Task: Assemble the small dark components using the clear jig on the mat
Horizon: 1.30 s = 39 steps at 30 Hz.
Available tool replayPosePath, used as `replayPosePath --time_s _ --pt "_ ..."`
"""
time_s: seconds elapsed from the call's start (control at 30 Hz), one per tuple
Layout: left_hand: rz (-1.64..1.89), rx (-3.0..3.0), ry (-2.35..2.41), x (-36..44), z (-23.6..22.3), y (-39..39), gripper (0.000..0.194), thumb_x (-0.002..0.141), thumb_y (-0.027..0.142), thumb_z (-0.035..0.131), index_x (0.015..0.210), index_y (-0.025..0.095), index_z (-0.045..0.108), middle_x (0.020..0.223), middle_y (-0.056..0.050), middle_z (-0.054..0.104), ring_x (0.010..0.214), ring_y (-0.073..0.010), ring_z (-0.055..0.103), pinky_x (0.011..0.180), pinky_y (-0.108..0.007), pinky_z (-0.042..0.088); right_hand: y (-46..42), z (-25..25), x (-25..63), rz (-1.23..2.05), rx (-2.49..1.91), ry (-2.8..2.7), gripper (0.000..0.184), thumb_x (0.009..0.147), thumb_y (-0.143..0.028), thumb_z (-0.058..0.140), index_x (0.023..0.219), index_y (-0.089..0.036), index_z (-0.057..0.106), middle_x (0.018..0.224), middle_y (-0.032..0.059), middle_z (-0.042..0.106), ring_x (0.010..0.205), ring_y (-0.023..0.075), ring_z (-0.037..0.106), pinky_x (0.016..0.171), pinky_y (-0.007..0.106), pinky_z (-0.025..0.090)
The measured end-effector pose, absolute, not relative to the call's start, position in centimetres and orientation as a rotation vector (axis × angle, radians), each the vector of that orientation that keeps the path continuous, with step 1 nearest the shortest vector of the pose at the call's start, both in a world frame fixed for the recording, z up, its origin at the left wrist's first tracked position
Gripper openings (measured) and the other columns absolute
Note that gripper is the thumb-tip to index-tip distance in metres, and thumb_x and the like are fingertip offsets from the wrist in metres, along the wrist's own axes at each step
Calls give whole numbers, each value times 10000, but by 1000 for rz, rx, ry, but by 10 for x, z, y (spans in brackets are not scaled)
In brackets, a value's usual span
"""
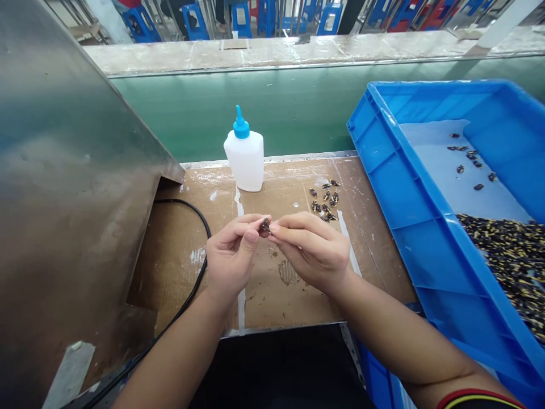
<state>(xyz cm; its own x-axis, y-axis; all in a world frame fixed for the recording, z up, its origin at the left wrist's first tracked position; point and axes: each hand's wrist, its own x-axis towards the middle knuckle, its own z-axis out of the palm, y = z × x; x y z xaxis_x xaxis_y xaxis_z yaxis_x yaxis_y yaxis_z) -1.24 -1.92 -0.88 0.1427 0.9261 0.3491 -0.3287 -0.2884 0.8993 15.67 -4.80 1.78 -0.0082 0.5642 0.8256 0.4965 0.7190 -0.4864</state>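
Dark component [265,225] between both hands' fingers [251,223]

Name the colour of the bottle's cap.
The cap is bright blue; the head view shows it best.

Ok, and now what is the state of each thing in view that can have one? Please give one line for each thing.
Left hand: pinching small dark piece
Right hand: pinching the same piece
White bottle: upright, blue nozzle on
Loose pieces: scattered on cardboard
Black cable: lying curved
Blue crate: holding a heap of pieces
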Motion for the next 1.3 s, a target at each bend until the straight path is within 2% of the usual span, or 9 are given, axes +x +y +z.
replayPosePath --time_s 0.27,0.4,0.53,0.63,0.97,1.13,1.3 --pt "1445 1335 705 -11 -4 -19 132 985 347 757 978 254 851 1137 -107 764 1009 -195 747 909 -313 641 -48 18 158 66 -874 -1649 241 962 -78 772 1144 -238 774 1028 60 783 887 176 766 789 325 679" --pt "1476 1441 714 -12 -4 -19 117 987 275 748 1042 263 851 1147 -104 755 1045 -192 732 914 -304 636 -48 19 160 44 -855 -1647 230 951 -57 779 1119 -213 770 1036 70 788 892 174 770 787 313 679" --pt "1462 1511 713 -14 -6 -19 186 982 228 744 1133 284 836 1192 -98 741 1098 -201 717 1003 -351 619 -47 22 162 31 -871 -1652 250 951 -50 773 1128 -226 761 1037 62 794 890 176 780 775 311 687" --pt "1450 1519 697 -14 -6 -19 222 972 205 749 1162 289 829 1200 -99 733 1094 -202 717 1000 -352 615 -45 22 163 14 -861 -1647 256 957 -45 754 1142 -223 753 1041 66 799 890 179 785 773 317 693" --pt "1480 1523 719 -8 6 -22 159 923 171 800 1047 258 847 1099 -82 779 1010 -166 753 938 -282 637 -42 21 164 -29 -795 -1616 305 933 -17 760 1136 -243 733 1031 57 824 878 187 802 752 335 695" --pt "1512 1557 798 -6 8 -25 118 918 170 802 1012 233 837 1057 -76 797 965 -180 764 887 -305 651 -43 19 165 -21 -766 -1647 276 944 -65 766 1129 -269 747 1067 46 816 884 193 797 764 347 698" --pt "1572 1628 808 -6 7 -27 168 928 126 777 1044 238 824 1062 -63 801 971 -175 767 885 -301 646 -45 16 164 -17 -775 -1675 222 949 -83 779 1077 -260 741 1066 50 804 892 196 789 768 357 704"
